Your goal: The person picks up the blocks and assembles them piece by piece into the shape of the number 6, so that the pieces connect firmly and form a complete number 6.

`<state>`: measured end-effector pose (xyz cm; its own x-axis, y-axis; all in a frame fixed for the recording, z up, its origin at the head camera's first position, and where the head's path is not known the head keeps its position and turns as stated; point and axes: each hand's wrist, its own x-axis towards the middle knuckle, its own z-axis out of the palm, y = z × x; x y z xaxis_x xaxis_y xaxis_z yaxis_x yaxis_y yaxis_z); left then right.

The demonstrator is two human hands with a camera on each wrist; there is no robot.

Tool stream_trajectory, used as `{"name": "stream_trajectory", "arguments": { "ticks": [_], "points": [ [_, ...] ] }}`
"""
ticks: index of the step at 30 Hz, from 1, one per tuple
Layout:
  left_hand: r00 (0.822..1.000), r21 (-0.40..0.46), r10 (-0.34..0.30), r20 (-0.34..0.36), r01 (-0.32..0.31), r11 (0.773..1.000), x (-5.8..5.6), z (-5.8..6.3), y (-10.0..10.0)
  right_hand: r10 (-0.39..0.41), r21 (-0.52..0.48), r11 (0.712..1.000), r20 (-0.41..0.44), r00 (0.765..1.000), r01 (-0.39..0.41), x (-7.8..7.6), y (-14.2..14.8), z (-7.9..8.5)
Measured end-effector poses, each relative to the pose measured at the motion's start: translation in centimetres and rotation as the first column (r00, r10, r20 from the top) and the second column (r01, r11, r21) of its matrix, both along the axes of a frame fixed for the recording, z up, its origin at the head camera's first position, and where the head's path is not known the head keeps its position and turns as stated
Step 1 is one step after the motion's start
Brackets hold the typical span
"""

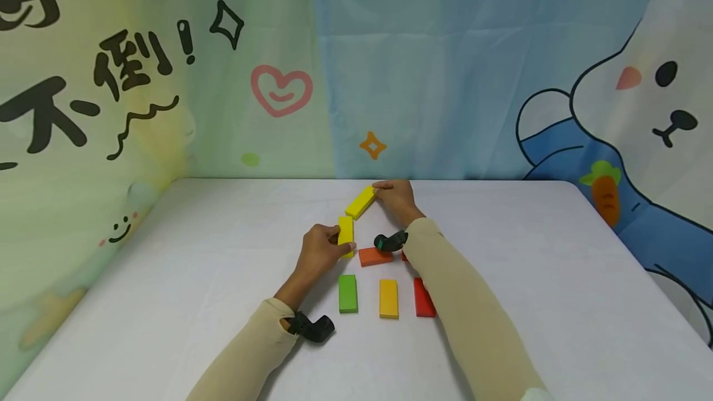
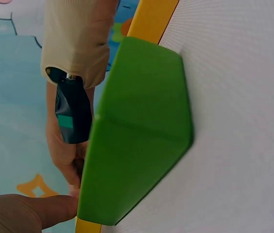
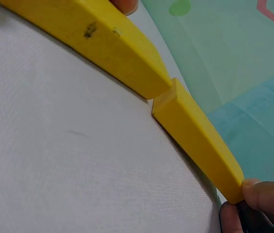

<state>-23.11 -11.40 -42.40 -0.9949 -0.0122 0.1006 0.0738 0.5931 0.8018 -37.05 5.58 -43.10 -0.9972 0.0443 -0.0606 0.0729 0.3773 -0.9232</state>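
Note:
My left hand [image 1: 320, 251] holds a yellow block [image 1: 345, 228] lying lengthwise on the table, its thumb on the near right side. Past it lies a second yellow block [image 1: 360, 203], slanting away to the right. At that block's far end, my right hand [image 1: 397, 198] pinches it between thumb and fingers. In the right wrist view the slanted block [image 3: 197, 141] meets the other yellow block [image 3: 88, 41] at a corner, forming a bend. An orange block [image 1: 375, 257] lies just right of the left hand. A green block [image 2: 137, 121] fills much of the left wrist view.
Nearer me, a green block [image 1: 348, 294], an amber block [image 1: 388, 299] and a red block [image 1: 423, 299] form a row. The right forearm partly covers the red one and another red piece [image 1: 404, 256]. A printed curtain [image 1: 423, 79] hangs behind the white table [image 1: 223, 234].

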Motion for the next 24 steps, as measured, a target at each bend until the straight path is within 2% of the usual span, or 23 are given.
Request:
{"name": "stream_trajectory", "arguments": {
  "ticks": [7,12,17,24],
  "points": [
    [1.000,-0.005,0.005,0.002,-0.005,1.000,0.1,0.0,0.2,-0.027,0.008,1.000,-0.012,1.000,0.027,0.3,-0.2,0.0],
    [1.000,-0.005,0.009,0.000,-0.009,1.000,0.2,0.0,0.3,-0.004,0.028,1.000,-0.009,1.000,0.004,0.3,-0.1,0.0],
    [1.000,-0.013,0.020,0.023,-0.020,1.000,0.3,0.0,0.2,0.111,0.051,0.993,-0.031,0.993,-0.110,0.4,0.4,-0.2],
    [1.000,-0.005,0.006,0.009,-0.006,1.000,0.0,-0.2,0.1,0.275,0.105,0.957,-0.030,0.961,-0.271,0.6,1.0,-0.1]
  ]
}}
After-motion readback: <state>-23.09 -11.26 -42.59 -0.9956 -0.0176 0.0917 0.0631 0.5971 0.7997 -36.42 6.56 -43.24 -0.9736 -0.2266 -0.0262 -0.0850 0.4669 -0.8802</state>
